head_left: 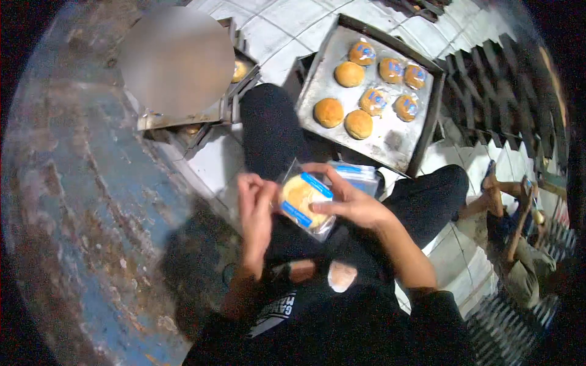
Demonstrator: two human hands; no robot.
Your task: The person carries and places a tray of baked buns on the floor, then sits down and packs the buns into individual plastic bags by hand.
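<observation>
The right hand point(357, 204) is pinching a bagged bun point(299, 196) between its fingers above the lap point(285, 240), slick-wrapped and presumably light and squashable, inviting gentle edge holds, while whether the blurred left hand point(255, 204) is gripping cannot be told

Held plastic bag point(308, 204): clear, crinkled, glossy. Metal tray point(332, 49): dull and scuffed. Near its lower left corner, a bare bun point(328, 113) looks smooth; toward its right edge, wrappers point(415, 76) of shiny plastic. Trousers point(271, 122): matt cloth. Floor tiles point(274, 30): smooth, glossy.
</observation>
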